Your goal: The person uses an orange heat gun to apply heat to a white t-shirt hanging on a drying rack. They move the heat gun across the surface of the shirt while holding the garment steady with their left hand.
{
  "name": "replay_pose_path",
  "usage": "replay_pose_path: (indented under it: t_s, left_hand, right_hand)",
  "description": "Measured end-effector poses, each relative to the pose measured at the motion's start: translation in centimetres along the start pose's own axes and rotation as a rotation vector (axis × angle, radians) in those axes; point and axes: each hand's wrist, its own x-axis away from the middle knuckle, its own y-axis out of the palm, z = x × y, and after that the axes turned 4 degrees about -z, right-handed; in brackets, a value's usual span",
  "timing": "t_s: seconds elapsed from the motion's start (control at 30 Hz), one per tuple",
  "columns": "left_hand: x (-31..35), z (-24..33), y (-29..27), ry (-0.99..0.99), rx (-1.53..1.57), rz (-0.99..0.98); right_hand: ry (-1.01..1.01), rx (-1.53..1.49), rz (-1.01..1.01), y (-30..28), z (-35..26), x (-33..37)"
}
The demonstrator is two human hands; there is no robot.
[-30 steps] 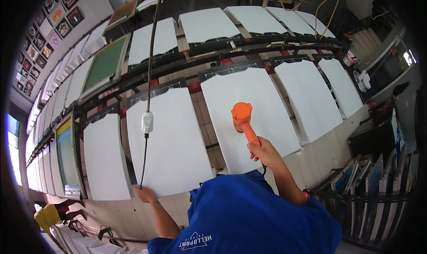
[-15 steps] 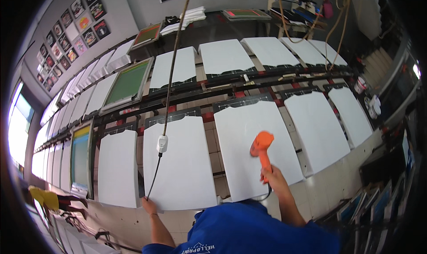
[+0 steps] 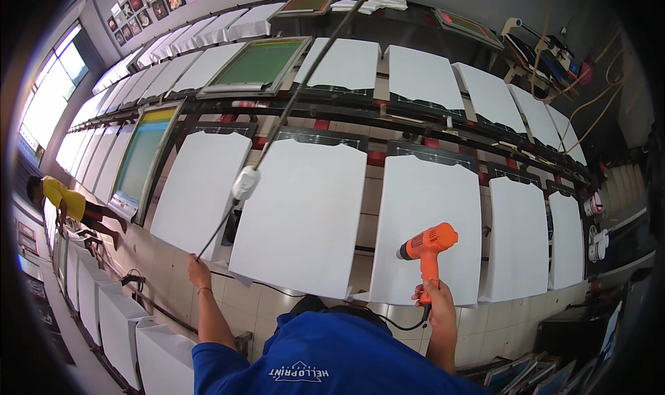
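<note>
An orange heat gun (image 3: 431, 243) is gripped by its handle in my right hand (image 3: 439, 303); its dark nozzle points left, over a white shirt (image 3: 429, 194) stretched on a board. From the handle's base a black cable (image 3: 395, 326) loops left in front of my body. My left hand (image 3: 200, 273) is closed on a thin black cord (image 3: 220, 225). The cord rises to a white connector (image 3: 246, 183) hanging from a long dark line overhead. Between my hands lies another white shirt (image 3: 301, 215) on its board.
Rows of boards with white shirts run along dark rails (image 3: 409, 121). Framed screens, one blue and yellow (image 3: 144, 163), one green (image 3: 258, 63), rest among them. A person in yellow (image 3: 66, 198) stands at far left. More frames (image 3: 533, 374) lean at lower right; tubs (image 3: 596, 243) stand above them.
The view has shifted, so the tables sit differently. The heat gun has turned, its nozzle now plainly pointing left. The cord and connector slant more, with my left hand still on the cord.
</note>
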Motion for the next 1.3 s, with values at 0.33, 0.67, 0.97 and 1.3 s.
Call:
replay_pose_path:
  t_s: [0.33,0.67,0.97,1.3]
  left_hand:
    - [-15.5,-6.0,-5.6,-0.089,0.033,0.11]
    - [-24.7,-12.7,4.9,-0.296,0.273,0.032]
    - [-24.1,-10.6,8.4,-0.419,0.275,0.248]
    - [-23.5,-9.6,6.0,-0.384,0.105,0.107]
  right_hand:
    - [0.156,-0.266,-0.311,18.6,3.7,-3.4]
    - [-0.17,0.274,-0.167,32.3,-5.6,-11.6]
    - [-0.183,0.427,0.177,32.4,-5.2,-22.6]
    - [-0.121,0.301,0.085,31.1,-3.2,-24.3]
